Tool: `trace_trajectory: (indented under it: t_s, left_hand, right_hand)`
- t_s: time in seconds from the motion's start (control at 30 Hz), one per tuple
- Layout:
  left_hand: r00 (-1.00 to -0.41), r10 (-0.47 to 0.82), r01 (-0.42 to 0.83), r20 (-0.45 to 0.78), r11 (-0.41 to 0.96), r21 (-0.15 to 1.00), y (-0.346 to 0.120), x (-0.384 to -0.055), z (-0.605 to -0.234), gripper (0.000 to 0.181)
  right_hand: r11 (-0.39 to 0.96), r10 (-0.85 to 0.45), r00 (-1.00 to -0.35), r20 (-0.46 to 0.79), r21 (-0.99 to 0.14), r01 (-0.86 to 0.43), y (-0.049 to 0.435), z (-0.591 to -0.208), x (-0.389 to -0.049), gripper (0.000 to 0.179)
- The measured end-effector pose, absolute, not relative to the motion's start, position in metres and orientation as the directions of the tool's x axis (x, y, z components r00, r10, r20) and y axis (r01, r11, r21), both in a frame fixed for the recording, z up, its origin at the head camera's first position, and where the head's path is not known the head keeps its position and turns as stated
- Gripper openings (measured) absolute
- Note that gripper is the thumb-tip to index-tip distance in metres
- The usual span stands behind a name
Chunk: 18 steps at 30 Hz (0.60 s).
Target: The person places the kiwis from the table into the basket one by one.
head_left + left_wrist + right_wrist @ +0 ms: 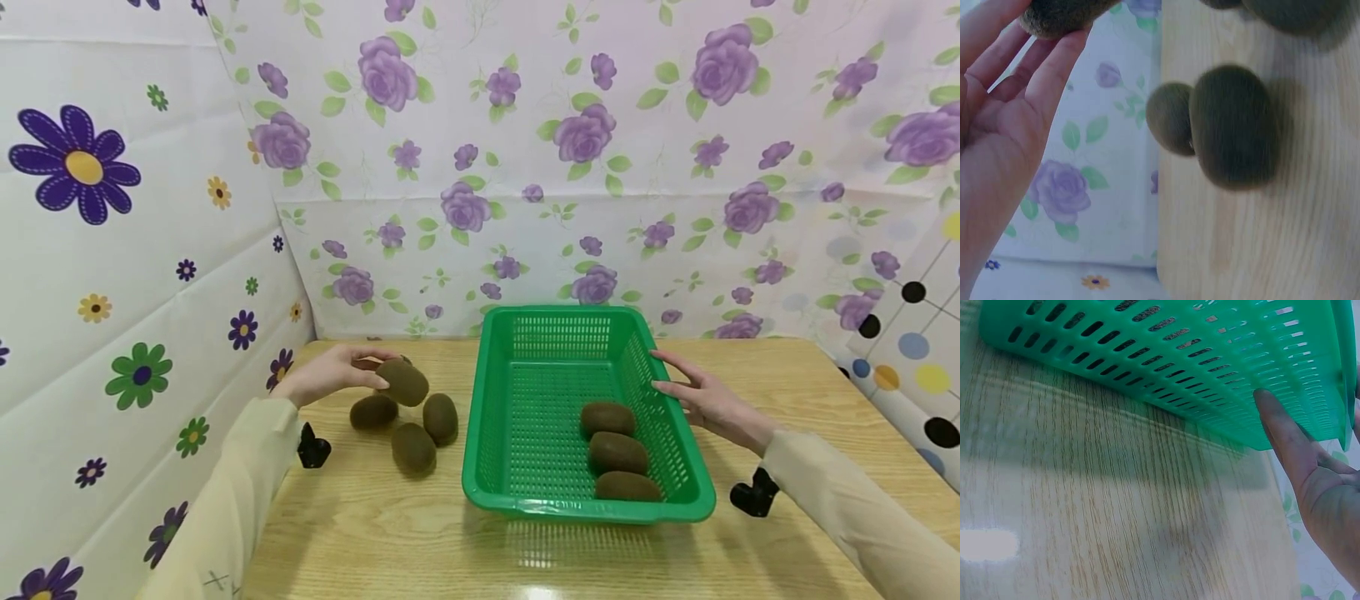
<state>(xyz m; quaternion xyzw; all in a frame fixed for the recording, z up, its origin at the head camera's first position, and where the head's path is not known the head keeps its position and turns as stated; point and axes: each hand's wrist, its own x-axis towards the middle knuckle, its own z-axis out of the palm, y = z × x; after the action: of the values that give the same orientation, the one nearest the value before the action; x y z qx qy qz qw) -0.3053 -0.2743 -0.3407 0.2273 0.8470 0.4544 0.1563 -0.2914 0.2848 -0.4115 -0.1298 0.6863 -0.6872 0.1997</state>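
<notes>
My left hand (pixel 341 372) holds a brown kiwi (pixel 405 382) between thumb and fingers, raised over other kiwis on the table. In the left wrist view, the held kiwi (pixel 1063 15) is cut off by the top edge. Loose kiwis lie below it, among them one at the left (pixel 373 412), one at the right (pixel 440 418) and one nearest me (pixel 413 450). My right hand (pixel 712 406) grips the right rim of a green plastic basket (pixel 474 417), with a finger against its outer wall (pixel 1229 369). Three kiwis (pixel 618 453) lie in a row along the basket's right side.
The basket stands on a light wooden table (pixel 360 533), right of the loose kiwis. Flowered cloth (pixel 525 225) hangs behind the table, and another patterned cloth (pixel 112 292) rises along the left. Black wrist mounts (pixel 312 448) show beside both sleeves.
</notes>
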Motion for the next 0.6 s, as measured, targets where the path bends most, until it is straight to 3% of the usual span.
trace_trajectory:
  t_s: [0.3, 0.6]
  left_hand:
    - [-0.801, 0.596, 0.286, -0.049, 0.454, 0.844, -0.238, -0.308, -0.322, 0.05]
    - [-0.712, 0.692, 0.311, -0.124, 0.469, 0.827, -0.193, -0.31, -0.31, 0.046]
  right_hand:
    - [0.008, -0.453, -0.887, -0.096, -0.995, 0.103, 0.285, -0.411, -0.292, 0.066]
    - [0.029, -0.447, -0.889, -0.103, -0.995, 0.1, 0.285, -0.411, -0.292, 0.066]
